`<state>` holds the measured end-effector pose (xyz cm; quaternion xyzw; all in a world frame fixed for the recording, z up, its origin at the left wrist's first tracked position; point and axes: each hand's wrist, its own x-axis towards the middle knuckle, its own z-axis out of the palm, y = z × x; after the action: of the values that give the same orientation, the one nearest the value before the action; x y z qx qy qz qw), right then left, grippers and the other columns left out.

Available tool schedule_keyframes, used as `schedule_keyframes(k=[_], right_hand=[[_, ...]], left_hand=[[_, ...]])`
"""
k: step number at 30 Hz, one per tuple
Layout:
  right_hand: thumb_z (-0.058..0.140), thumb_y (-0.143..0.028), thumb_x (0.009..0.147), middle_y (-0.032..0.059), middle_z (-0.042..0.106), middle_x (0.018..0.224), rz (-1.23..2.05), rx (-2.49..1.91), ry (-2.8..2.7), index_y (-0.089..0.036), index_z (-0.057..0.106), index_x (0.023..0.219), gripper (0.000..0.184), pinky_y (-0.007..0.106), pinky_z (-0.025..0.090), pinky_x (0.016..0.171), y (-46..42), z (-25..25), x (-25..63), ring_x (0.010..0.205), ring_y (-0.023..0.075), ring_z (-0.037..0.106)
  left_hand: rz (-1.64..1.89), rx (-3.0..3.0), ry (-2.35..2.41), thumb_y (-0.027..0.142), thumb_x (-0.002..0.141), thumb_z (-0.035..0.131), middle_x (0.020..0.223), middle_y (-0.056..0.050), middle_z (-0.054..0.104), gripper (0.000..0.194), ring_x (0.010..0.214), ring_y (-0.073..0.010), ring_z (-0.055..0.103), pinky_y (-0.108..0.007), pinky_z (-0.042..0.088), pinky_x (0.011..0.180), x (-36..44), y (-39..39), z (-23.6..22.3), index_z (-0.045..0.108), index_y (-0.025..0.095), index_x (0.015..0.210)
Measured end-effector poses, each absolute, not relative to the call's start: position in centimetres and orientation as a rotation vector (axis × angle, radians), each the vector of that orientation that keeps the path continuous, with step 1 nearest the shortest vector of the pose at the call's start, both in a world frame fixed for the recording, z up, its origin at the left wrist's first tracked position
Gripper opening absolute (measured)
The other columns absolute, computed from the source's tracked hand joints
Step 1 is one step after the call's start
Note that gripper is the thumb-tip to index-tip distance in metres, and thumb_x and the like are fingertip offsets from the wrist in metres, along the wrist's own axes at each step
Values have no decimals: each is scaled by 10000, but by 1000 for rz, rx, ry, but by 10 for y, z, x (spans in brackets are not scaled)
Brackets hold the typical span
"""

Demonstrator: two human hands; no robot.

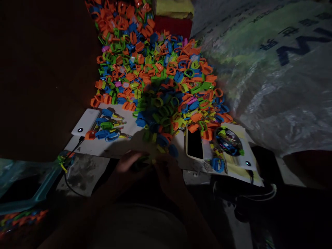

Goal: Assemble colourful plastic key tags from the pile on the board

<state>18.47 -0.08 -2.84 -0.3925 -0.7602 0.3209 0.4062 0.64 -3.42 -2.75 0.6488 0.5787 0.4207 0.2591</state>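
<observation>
Both hands meet in deep shadow at the near edge of a white board [103, 147]. My left hand [127, 162] has its fingers curled toward my right hand [168, 173], and something small and greenish sits between them; I cannot make it out. Just beyond the hands lies a big heap of orange, blue and green plastic clips [155, 72]. A short row of finished blue and orange pieces with thin coloured stems [110, 126] lies on the board to the left.
A white power bank [86, 121] with a cable sits at the board's left edge. A phone [195, 143] lies right of the hands, beside a round metal dish [229, 140] of small parts. Clear plastic sheeting [272, 69] covers the right side. A teal tray [33, 193] is at lower left.
</observation>
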Motion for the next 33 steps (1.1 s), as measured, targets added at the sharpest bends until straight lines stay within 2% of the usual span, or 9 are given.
schedule_keyframes(k=[10,16,19,23,25,27,29,31,33], right_hand=[[494,-187,928,16,648,915,818,-969,-1974,-234,572,1021,130,255,461,732,-2,-26,190,837,152,602],[430,-170,952,50,663,883,620,-915,-2235,-202,589,986,166,301,436,716,-2,-21,193,807,185,589],[392,-122,945,64,658,869,527,-898,-2467,-172,595,1031,227,328,423,706,-4,-16,196,786,202,565],[449,-148,932,78,648,942,646,-930,-2665,-152,575,1131,235,332,444,750,-8,-12,202,862,210,565],[508,-189,910,84,650,942,672,-957,-2694,-152,594,1085,198,329,452,753,-12,-13,203,876,213,577],[518,-201,893,80,654,841,630,-963,-2732,-161,630,936,126,321,443,679,-16,-16,201,782,208,588],[500,-198,886,69,641,726,582,-916,-2748,-181,632,795,161,317,413,598,-20,-22,198,659,194,571],[506,-212,874,60,643,693,608,-827,-2707,-209,631,751,176,319,402,563,-20,-26,195,611,191,560],[581,-253,835,45,660,705,740,-853,-2479,-250,658,764,106,329,425,582,-13,-29,196,635,201,578]], left_hand=[[1062,1965,1518,329,820,695,954,-29,710,268,888,-175,643,-282,497,768,1,-34,-18,661,220,1062],[1041,2037,1551,340,777,730,967,-53,721,335,893,-190,662,-291,508,792,-4,-38,-28,681,217,1085],[938,1919,1551,357,713,776,961,-45,739,354,886,-209,678,-306,515,803,-8,-39,-32,718,231,1039],[703,1621,1460,366,698,774,1009,-18,746,359,917,-222,687,-292,533,806,-10,-43,-34,736,244,1033],[606,1498,1426,396,719,750,1030,-16,744,350,933,-240,689,-301,542,799,-9,-45,-35,740,245,1035],[555,1415,1417,433,730,736,1038,-22,743,349,949,-259,690,-316,550,798,-7,-48,-35,743,249,1027],[564,1355,1410,441,730,738,1064,-28,736,359,982,-267,684,-328,552,819,-4,-49,-36,735,262,1041],[621,1326,1382,408,719,755,1098,-23,726,368,1012,-261,677,-329,549,853,-4,-50,-36,722,277,1061],[685,1357,1383,362,714,763,1113,-11,721,380,1018,-254,675,-328,546,875,-8,-48,-36,706,288,1083]])
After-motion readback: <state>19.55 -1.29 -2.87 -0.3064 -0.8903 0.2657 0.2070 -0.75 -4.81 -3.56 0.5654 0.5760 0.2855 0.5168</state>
